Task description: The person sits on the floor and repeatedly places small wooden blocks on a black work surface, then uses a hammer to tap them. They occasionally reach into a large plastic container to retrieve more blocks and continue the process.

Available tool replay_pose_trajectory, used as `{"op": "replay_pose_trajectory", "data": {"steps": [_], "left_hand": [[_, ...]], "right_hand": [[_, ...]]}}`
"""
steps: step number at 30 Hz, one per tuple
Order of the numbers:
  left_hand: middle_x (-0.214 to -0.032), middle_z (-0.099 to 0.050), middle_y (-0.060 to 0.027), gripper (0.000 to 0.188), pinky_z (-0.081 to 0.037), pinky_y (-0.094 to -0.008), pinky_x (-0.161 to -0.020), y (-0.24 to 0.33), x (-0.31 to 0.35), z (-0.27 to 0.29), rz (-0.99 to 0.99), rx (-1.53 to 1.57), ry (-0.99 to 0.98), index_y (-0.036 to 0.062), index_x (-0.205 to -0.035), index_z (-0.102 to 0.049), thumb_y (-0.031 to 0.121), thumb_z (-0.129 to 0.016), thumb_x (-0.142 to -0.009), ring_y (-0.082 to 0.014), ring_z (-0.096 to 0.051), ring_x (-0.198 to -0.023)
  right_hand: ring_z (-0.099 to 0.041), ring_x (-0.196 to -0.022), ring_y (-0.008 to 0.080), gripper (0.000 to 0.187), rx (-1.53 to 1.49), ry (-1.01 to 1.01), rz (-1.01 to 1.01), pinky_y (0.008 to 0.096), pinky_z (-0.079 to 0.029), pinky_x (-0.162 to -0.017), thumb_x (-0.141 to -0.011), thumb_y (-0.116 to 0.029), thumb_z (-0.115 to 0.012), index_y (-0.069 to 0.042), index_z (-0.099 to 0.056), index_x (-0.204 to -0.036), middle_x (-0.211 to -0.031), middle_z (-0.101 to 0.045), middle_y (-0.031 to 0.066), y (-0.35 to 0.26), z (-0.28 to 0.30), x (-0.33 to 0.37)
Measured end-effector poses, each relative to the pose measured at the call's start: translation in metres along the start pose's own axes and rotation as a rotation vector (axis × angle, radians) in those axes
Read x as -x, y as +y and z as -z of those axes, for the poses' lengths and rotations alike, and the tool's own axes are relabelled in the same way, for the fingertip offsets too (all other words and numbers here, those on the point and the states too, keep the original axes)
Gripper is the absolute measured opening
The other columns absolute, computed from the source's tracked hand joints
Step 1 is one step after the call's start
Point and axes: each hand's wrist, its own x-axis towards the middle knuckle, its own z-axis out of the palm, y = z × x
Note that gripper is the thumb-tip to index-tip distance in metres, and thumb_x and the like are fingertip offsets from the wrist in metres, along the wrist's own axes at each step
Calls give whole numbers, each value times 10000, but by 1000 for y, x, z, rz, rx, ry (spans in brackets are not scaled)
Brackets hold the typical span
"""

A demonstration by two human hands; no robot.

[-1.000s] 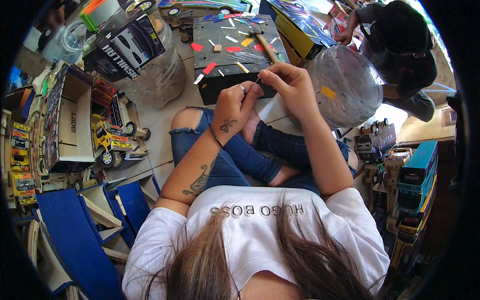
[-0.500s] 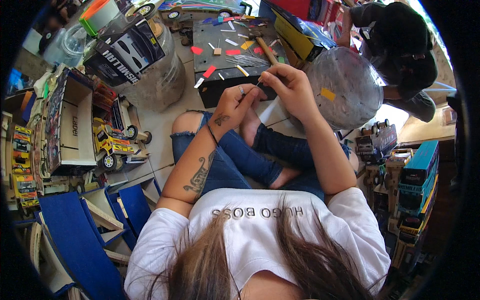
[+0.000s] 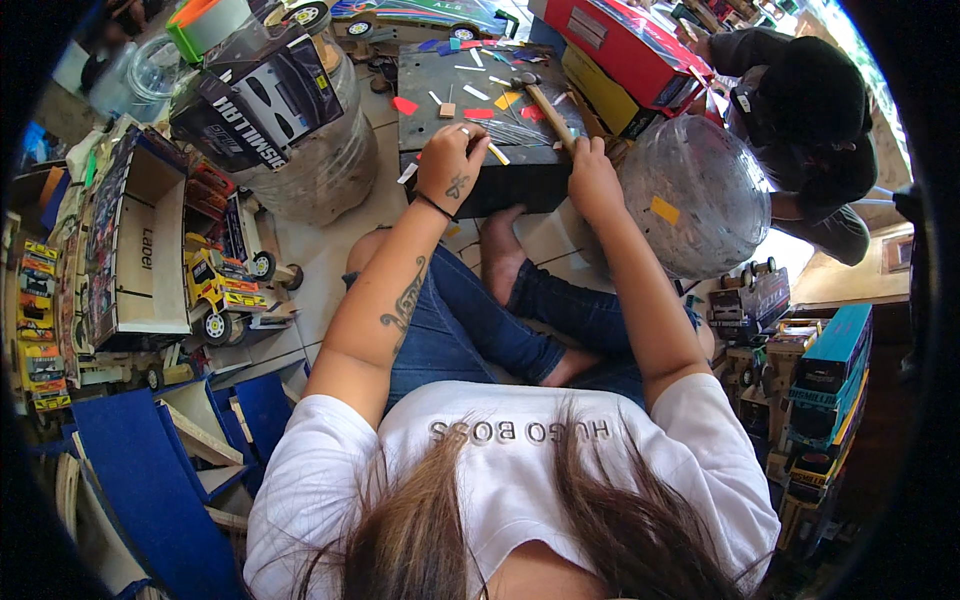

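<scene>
A low dark box (image 3: 418, 108) stands in front of me as a work surface. Lying across its right side is a hammer (image 3: 548, 112) with a wooden handle, its metal head toward the far edge. My right hand (image 3: 596, 182) is closed round the near end of that handle. Over the box's front left part, my left hand (image 3: 450, 162) has its fingers curled together; what they hold, if anything, is hidden. Beyond it lie a small wooden block (image 3: 447, 110) and several thin metal rods (image 3: 518, 133). Red, white and yellow scraps are scattered around them, including a red scrap (image 3: 404, 105).
Large clear plastic containers flank the box, one right (image 3: 700, 215) and one left (image 3: 335, 165). A red carton (image 3: 625, 45) stands at the far right, beside a crouching person (image 3: 810, 110). Toy trucks (image 3: 225, 285) and blue panels (image 3: 150, 470) crowd my left; more toy trucks (image 3: 830, 365) stand right.
My hands have parted from a shared pinch on a thin piece. The right has moved down onto the hammer handle; the left has shifted left and up over the box.
</scene>
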Motion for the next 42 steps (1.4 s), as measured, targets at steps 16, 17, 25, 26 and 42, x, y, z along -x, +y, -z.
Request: {"op": "replay_pose_trajectory", "data": {"steps": [16, 17, 25, 26, 42], "left_hand": [[-791, -639, -140, 150, -472, -423, -733, -8, 9, -15, -74, -34, 158, 17, -800, -634, 154, -630, -860, -335, -606, -793], [-793, -639, -139, 143, -471, -423, -736, -8, 9, -15, -74, -29, 157, 19, -801, -632, 149, -628, -860, -333, -605, -793], [-826, -651, -160, 129, -484, -401, -724, -11, 9, -15, -98, -57, 152, -10, -830, -630, 116, -644, -855, -341, -618, -809], [-824, -649, -159, 128, -484, -402, -722, -11, 10, -16, -106, -59, 162, -10, -831, -628, 115, -643, -855, -341, -617, -807], [-791, -639, -149, 136, -477, -417, -708, 7, 8, -9, -10, -39, 153, 11, -808, -644, 136, -621, -857, -334, -607, -759]], "right_hand": [[-621, -748, 383, 516, -396, 183, 393, 462, -505, -662, -940, -91, -490, -229, -389, -1427, -930, -595, 180, -31, 80, 108], [-620, -757, 389, 520, -375, 175, 388, 467, -504, -666, -939, -91, -489, -232, -386, -1429, -920, -589, 181, -32, 82, 109], [-612, -749, 388, 534, -297, 124, 376, 478, -486, -659, -934, -93, -488, -255, -382, -1432, -888, -566, 171, -35, 94, 108], [-613, -753, 387, 535, -302, 119, 389, 477, -485, -661, -934, -94, -489, -256, -381, -1432, -889, -566, 171, -35, 95, 108], [-614, -877, 378, 480, -172, 170, 55, 462, -500, -748, -924, -131, -508, -267, -450, -1381, -1029, -520, 161, -7, 41, 56]]}}
